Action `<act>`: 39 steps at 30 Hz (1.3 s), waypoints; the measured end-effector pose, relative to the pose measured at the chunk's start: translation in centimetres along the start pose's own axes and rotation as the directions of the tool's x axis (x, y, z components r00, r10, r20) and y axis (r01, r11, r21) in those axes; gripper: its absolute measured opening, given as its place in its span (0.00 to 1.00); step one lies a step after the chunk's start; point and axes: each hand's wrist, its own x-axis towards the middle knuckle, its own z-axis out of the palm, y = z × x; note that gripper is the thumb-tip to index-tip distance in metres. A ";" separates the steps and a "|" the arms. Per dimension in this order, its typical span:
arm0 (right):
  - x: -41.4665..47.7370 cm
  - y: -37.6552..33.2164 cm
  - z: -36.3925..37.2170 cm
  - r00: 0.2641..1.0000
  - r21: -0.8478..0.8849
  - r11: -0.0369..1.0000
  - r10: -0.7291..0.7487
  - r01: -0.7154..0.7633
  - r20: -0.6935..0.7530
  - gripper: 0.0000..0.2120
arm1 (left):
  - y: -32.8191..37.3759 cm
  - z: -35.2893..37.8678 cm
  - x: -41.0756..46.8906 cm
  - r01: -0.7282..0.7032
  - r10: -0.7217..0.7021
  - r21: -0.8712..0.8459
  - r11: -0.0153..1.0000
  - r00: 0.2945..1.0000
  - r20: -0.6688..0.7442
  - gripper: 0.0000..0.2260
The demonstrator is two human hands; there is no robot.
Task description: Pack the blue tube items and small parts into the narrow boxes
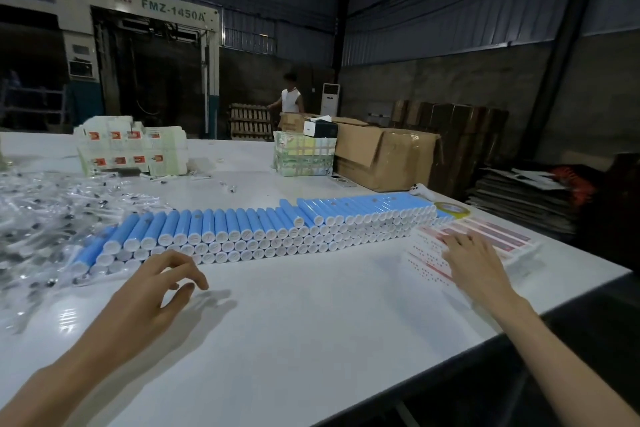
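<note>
A long stack of blue tubes (pixel 256 229) with white caps lies across the middle of the white table (pixel 311 322), caps facing me. A heap of small parts in clear plastic bags (pixel 45 229) spreads over the table's left side. Flat narrow boxes (pixel 491 243) printed in red and white lie fanned out at the right. My right hand (pixel 474 260) rests on those flat boxes with fingers spread and straight. My left hand (pixel 166 284) hovers just above the table in front of the tubes, fingers loosely curled, holding nothing.
Stacks of white printed cartons (pixel 131 146) stand at the back left, a wrapped bundle (pixel 304 152) and an open cardboard box (pixel 384 156) at the back right. A roll of tape (pixel 450 210) lies behind the flat boxes. A person (pixel 291 99) stands far behind. The table edge runs diagonally at right.
</note>
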 end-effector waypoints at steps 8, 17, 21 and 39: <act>-0.5 -2.8 -1.2 0.994 -0.028 0.995 0.095 -0.097 -0.058 0.23 | 0.1 -0.3 -0.2 0.011 -0.011 0.006 1.000 1.000 0.016 0.18; -0.7 -24.2 -8.1 0.935 0.703 0.618 -0.188 0.352 -0.302 0.12 | 2.0 -1.9 0.1 0.155 -0.154 0.046 0.987 0.988 -0.024 0.10; -2.7 -34.8 -10.7 0.822 0.706 0.429 -0.381 0.563 -0.424 0.11 | 2.4 -5.0 -0.5 0.237 -0.253 0.214 0.948 0.966 0.052 0.09; -7.1 -45.7 -12.0 0.662 0.737 0.230 -0.654 0.635 -0.366 0.13 | -5.1 -21.0 -18.3 0.490 -0.724 0.868 -0.077 0.571 -0.387 0.20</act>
